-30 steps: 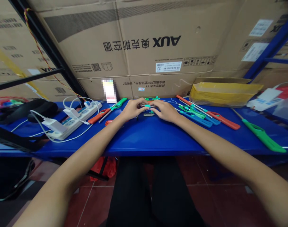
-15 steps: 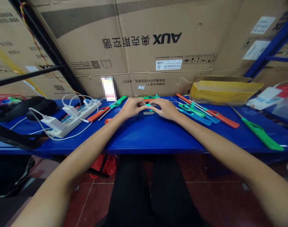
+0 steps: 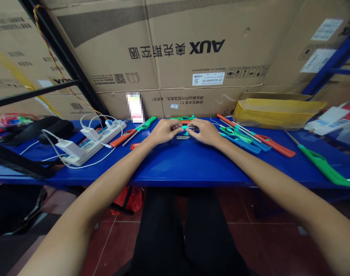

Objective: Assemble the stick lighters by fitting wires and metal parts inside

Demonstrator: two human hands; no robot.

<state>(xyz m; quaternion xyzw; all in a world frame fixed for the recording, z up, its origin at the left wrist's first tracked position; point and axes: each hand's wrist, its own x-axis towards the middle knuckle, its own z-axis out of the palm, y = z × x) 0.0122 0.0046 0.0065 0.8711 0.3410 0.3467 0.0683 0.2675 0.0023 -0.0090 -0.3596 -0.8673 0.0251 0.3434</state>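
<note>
Over the blue table (image 3: 175, 165), my left hand (image 3: 165, 131) and my right hand (image 3: 204, 132) meet near the middle. Between their fingertips is a small teal part (image 3: 185, 127) with a thin metal piece; both hands pinch it. Just below the fingers lies a small metal piece (image 3: 183, 137) with a bit of teal on it. Behind the hands, a green and orange lighter (image 3: 183, 119) is partly hidden. An orange piece (image 3: 134, 146) rests beside my left wrist. Several long lighters, one of them blue (image 3: 244, 144), lie right of my right hand.
A white power strip (image 3: 92, 147) with chargers and cables stands at the left, near a red and green lighter (image 3: 128, 135). A yellow-taped box (image 3: 278, 111) is at the back right. A green lighter (image 3: 321, 163) lies far right. Cardboard (image 3: 175, 23) stands behind.
The whole view has shifted slightly, so things appear a little further right. Both hands remain together, with the left fingers slightly changed around the small part.
</note>
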